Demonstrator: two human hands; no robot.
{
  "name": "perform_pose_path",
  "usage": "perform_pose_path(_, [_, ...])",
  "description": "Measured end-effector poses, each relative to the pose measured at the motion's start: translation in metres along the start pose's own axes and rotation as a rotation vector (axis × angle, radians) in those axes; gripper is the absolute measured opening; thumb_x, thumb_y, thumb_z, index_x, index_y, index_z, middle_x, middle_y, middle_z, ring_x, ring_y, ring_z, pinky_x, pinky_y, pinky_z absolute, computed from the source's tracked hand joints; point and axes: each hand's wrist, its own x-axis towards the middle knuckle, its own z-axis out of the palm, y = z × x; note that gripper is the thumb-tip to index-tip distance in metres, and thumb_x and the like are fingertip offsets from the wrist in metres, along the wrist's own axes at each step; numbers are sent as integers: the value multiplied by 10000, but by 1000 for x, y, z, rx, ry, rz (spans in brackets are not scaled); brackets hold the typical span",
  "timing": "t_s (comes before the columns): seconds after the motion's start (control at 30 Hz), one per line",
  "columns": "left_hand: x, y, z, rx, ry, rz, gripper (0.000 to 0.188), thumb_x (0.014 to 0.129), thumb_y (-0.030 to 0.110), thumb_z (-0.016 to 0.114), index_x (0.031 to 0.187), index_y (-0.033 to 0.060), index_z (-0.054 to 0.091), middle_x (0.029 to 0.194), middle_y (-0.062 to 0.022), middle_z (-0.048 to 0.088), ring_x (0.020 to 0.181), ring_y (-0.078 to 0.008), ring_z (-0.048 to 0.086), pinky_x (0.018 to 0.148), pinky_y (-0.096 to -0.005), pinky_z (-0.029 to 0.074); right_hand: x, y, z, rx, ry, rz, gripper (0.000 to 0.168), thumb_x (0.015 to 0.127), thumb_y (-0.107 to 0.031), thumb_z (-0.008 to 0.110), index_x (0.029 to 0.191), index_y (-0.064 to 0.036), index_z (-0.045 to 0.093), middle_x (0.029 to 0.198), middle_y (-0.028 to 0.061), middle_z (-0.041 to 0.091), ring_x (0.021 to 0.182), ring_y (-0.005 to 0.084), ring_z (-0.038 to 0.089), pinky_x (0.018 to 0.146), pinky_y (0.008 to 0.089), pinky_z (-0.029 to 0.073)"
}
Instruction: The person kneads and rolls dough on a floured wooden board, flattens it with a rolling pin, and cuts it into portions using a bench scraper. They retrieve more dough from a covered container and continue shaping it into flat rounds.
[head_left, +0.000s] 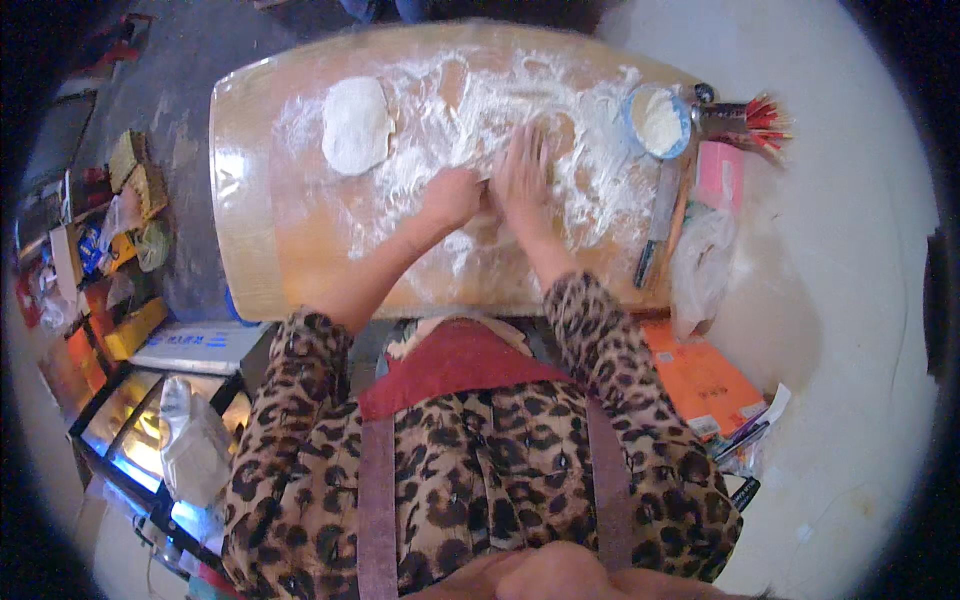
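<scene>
My left hand (452, 199) is curled over the middle of a flour-dusted wooden table (315, 262). A thin edge shows by its fingertips, but what it is and whether the hand grips it cannot be made out. Right beside it, my right hand (523, 169) lies palm down on the loose white flour (480, 112), fingers stretched out and slightly blurred. No held thing shows in it. To the left of both hands, a flat piece of white dough (356, 126) rests on the table, apart from them.
At the table's right stand a blue-rimmed bowl of flour (661, 126), a knife (664, 195), a wooden stick (682, 199) and a container of red-tipped sticks (731, 118). Beyond lie a pink box (720, 174), a plastic bag (703, 255) and an orange box (701, 375). Cluttered goods (97, 247) fill the left.
</scene>
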Motion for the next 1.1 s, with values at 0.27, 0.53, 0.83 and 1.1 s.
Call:
perform_pose_path(0.27, [17,-63,34,-673,-22,-94,267,872,276,672,882,12,710,942,-202,733,906,-428,686,761,-491,548,-101,4,-21,-36,-165,-42,596,994,-230,505,1493,68,373,1525,269,428,1460,424,349,1212,542,227])
perform_pose_path(0.53, [27,-45,24,-170,107,143,252,864,222,609,833,4,733,875,-244,707,844,-435,694,786,-509,547,-32,-3,-10,26,-60,-90,626,968,-240,517,1491,73,376,1545,282,400,1461,429,343,1217,536,213])
perform_pose_path(0.83, [14,15,-27,50,-168,139,348,860,339,650,936,12,745,934,-248,719,936,-413,701,860,-497,545,12,9,2,72,-49,-62,648,958,-198,533,1512,77,342,1582,274,348,1476,426,321,1217,515,234])
perform_pose_path(1.1, [16,-77,20,-473,32,56,371,864,359,647,909,2,735,925,-251,714,865,-425,699,786,-501,558,-88,6,-36,42,-194,-193,600,1000,-227,503,1505,60,353,1551,277,395,1448,425,367,1206,534,262])
